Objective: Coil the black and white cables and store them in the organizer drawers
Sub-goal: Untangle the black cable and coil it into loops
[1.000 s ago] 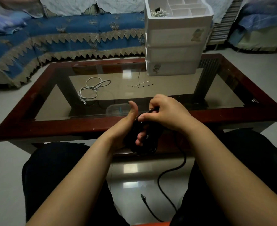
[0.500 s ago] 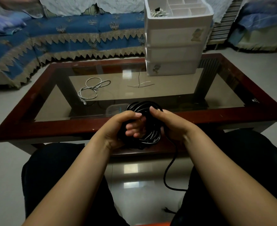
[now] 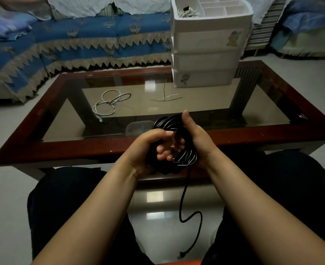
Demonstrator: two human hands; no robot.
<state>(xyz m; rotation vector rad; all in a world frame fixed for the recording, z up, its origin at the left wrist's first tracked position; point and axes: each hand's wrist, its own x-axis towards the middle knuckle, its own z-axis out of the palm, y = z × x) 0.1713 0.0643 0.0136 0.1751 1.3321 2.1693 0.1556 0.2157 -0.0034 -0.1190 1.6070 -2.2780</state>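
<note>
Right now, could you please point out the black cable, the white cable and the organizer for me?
black cable (image 3: 184,159): head view, lower right loops of the coil held in both hands.
white cable (image 3: 105,107): head view, left loop lying on the glass tabletop.
organizer (image 3: 205,43): head view, top drawer front.

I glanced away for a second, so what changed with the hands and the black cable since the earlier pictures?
The right hand, which pinched the cable above the bundle, has moved to the coil's right side, thumb now up. The black cable shows as a wider coil; its loose tail still hangs to the floor. The left hand still grips it. The white cable and organizer stayed put.
</note>
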